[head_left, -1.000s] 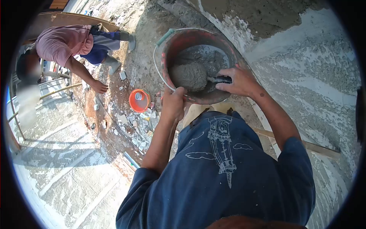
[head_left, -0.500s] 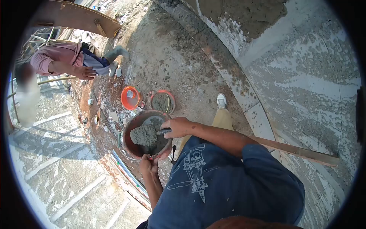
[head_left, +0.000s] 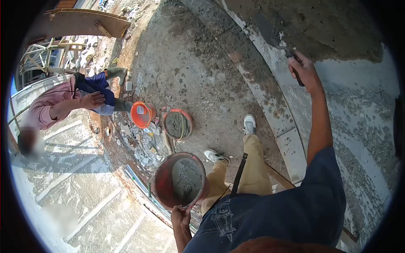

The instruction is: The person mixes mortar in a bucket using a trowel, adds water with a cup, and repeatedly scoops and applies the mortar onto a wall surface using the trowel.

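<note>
My right hand is closed around the dark handle of a trowel. The trowel's blade lies against the wet grey mortar on the curved wall at the upper right. My left hand grips the rim of a reddish bucket in front of my body. The bucket is tilted, and grey mortar lies inside it. The fingers of my left hand are partly hidden by the rim.
An orange bucket with a small clear cup and a second mortar-filled bucket stand on the ground ahead. Another person in a pink shirt walks at the left. Rubble and a wooden plank lie nearby.
My right hand has gone from inside the bucket up to the wall with the trowel. The bucket in my left hand has shifted right and down. The other person has moved forward.
</note>
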A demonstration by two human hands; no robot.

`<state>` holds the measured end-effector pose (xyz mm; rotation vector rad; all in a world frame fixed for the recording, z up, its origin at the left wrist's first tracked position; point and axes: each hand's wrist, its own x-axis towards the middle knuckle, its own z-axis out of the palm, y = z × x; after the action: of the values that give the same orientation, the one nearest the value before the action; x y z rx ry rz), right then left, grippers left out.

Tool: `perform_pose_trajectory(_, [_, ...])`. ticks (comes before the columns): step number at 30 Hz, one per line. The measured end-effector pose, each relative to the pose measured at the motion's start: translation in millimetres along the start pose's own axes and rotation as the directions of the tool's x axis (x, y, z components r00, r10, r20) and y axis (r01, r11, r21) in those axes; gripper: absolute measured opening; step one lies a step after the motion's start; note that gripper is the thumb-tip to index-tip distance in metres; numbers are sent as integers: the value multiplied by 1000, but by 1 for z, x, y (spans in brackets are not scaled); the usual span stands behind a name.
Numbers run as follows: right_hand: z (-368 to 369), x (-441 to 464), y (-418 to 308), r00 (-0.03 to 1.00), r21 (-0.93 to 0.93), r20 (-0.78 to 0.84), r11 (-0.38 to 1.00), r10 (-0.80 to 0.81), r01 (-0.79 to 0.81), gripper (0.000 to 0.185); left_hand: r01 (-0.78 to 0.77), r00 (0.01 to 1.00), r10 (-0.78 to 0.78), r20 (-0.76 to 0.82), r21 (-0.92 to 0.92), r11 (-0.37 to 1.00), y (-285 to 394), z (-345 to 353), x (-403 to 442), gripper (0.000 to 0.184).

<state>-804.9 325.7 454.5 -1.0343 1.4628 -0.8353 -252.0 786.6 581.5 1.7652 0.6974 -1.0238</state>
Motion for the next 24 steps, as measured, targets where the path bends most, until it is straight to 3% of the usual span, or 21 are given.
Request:
perform_pose_trajectory(2, [-15,-67,-60,999,-133,-39,991,-25,20,46,53,998,-58,35,111,992,-14,60,-17,13])
perform_pose_trajectory(4, [5,-119,-101,997,-275,64,961,43,-24,45,89,987,-110,120,173,981,-22,98,-20,13])
perform_pose_trajectory(6, [30,-146,-99,948,-513,217,799,-232,313,46,121,962,-174,211,239,963,-24,131,-26,12])
perform_pose_trajectory(8, [66,-171,-123,892,-663,354,597,-281,451,40,50,939,-155,307,322,945,-28,150,-22,20])
perform_pose_trajectory(11, [110,-188,-160,830,-812,551,171,-86,558,33,-222,819,1,574,315,923,-13,195,-70,37])
perform_pose_trajectory(14, [144,-199,-162,886,-888,456,28,-87,459,34,-380,700,98,708,252,890,3,210,-100,44])
perform_pose_trajectory(17, [173,-209,-148,909,-893,418,183,-7,412,37,-542,600,204,773,206,815,14,213,-107,45])
perform_pose_trajectory(19, [196,-214,-160,858,-834,509,281,64,474,39,-638,535,272,800,171,751,27,213,-118,46])
perform_pose_trajectory(20, [207,-218,-165,831,-804,548,334,95,492,41,-628,536,288,793,147,764,32,210,-118,45])
perform_pose_trajectory(22, [236,-236,-142,790,-715,613,421,-6,558,43,-619,524,308,794,106,778,48,203,-114,45])
perform_pose_trajectory(24, [259,-242,-137,786,-660,618,525,-28,537,43,-567,611,291,736,151,810,62,185,-100,45])
